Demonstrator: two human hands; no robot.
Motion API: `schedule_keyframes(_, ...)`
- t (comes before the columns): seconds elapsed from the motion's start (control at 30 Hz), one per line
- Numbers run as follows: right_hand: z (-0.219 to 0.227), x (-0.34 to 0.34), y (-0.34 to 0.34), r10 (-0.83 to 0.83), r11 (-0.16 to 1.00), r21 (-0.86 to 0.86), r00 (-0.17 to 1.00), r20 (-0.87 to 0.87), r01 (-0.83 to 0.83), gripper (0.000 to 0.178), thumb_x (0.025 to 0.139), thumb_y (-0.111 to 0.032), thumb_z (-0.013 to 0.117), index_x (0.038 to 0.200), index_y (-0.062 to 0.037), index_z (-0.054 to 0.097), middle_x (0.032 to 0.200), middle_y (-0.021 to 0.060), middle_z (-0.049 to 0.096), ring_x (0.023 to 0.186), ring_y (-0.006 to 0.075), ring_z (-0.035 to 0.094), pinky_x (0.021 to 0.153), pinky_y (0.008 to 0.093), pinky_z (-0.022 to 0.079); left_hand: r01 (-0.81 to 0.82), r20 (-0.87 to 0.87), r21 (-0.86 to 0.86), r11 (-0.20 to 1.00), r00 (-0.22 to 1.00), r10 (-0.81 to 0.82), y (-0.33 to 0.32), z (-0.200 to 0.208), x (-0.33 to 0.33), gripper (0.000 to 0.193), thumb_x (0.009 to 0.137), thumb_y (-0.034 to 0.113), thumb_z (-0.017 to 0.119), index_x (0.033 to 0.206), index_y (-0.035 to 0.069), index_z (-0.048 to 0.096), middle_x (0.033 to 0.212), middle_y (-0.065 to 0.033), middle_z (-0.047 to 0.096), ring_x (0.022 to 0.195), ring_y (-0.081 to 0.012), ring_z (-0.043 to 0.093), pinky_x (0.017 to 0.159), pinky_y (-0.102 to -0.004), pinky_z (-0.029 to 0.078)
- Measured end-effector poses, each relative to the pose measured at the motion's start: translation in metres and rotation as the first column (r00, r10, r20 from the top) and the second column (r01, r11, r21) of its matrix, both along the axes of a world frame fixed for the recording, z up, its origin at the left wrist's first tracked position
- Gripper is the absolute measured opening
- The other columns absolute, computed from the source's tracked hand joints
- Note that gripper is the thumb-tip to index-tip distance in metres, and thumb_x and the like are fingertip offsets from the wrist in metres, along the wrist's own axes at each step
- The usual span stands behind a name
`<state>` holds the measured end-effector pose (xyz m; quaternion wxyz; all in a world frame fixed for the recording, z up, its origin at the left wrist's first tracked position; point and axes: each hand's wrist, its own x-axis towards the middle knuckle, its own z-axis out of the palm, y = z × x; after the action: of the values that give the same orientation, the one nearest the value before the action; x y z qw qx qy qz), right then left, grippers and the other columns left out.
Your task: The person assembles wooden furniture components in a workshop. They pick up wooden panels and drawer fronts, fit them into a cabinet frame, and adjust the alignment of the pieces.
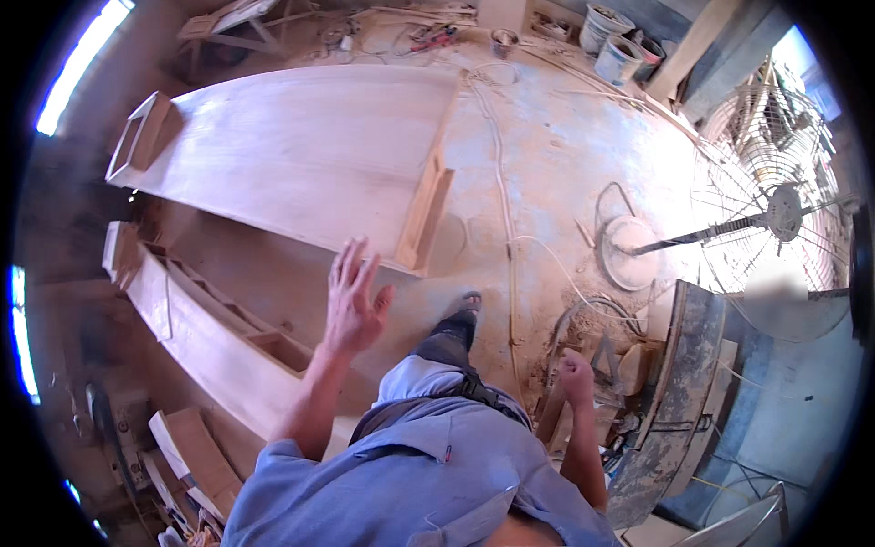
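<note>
My left hand [355, 296] is raised in front of me with its fingers spread, and nothing is in it. Just beyond it lies a large pale wooden panel [310, 155] with a block-like wooden piece at each end; in this view the fingertips overlap its near edge, and I cannot tell whether they touch. Left of my forearm runs a second long pale wooden piece [205, 342], with open compartments along its far side. My right hand [576, 376] hangs at my right side, curled into a loose fist with no object showing in it.
A tall wire-cage fan [784, 214] on a round base stands at the right. Cables [501, 182] trail over the dusty floor. Buckets [620, 59] stand far right. A worn wooden bench [674, 383] is close on my right, and curved boards [200, 456] lie at lower left.
</note>
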<state>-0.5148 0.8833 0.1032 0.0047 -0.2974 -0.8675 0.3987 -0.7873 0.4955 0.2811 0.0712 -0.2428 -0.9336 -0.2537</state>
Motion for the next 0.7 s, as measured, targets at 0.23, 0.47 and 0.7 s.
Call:
schedule_keyframes(0.23, -0.005, 0.015, 0.013, 0.154, 0.986, -0.01, 0.894, 0.421, -0.165, 0.022, 0.095, -0.018, 0.054, 0.103, -0.0018, 0.067, 0.101, 0.0251, 0.07, 0.1, 0.046, 0.067, 0.084, 0.0521, 0.052, -0.059, 0.034, -0.31, 0.949, 0.997, 0.073, 0.04, -0.025, -0.14, 0.073, 0.095, 0.044, 0.064, 0.148, -0.003, 0.046, 0.165, -0.0277, 0.025, 0.155, -0.0442, 0.018, 0.127, -0.0527, 0.013)
schedule_keyframes(0.47, -0.069, 0.004, 0.054, 0.214, 0.976, -0.152, 0.818, 0.534, -0.156, 0.029, 0.095, -0.02, 0.053, 0.106, 0.0014, 0.068, 0.107, 0.0304, 0.069, 0.104, 0.0481, 0.066, 0.087, 0.0544, 0.051, -0.134, 0.066, -0.311, 0.941, 0.985, 0.162, 0.11, -0.008, -0.217, 0.087, 0.088, 0.041, 0.072, 0.151, -0.008, 0.038, 0.167, -0.0247, 0.022, 0.158, -0.0384, 0.014, 0.128, -0.0509, 0.012)
schedule_keyframes(0.7, -0.048, -0.177, 0.175, 0.577, 0.794, -0.16, 0.645, 0.501, -0.586, 0.032, 0.096, -0.023, 0.053, 0.105, 0.0017, 0.071, 0.105, 0.0302, 0.069, 0.104, 0.0474, 0.066, 0.089, 0.0558, 0.051, -0.365, 0.161, -0.353, 0.861, 0.883, 0.441, 0.124, -0.008, -0.155, 0.085, 0.085, 0.027, 0.075, 0.15, -0.011, 0.036, 0.167, -0.0264, 0.02, 0.158, -0.0409, 0.013, 0.127, -0.0529, 0.011)
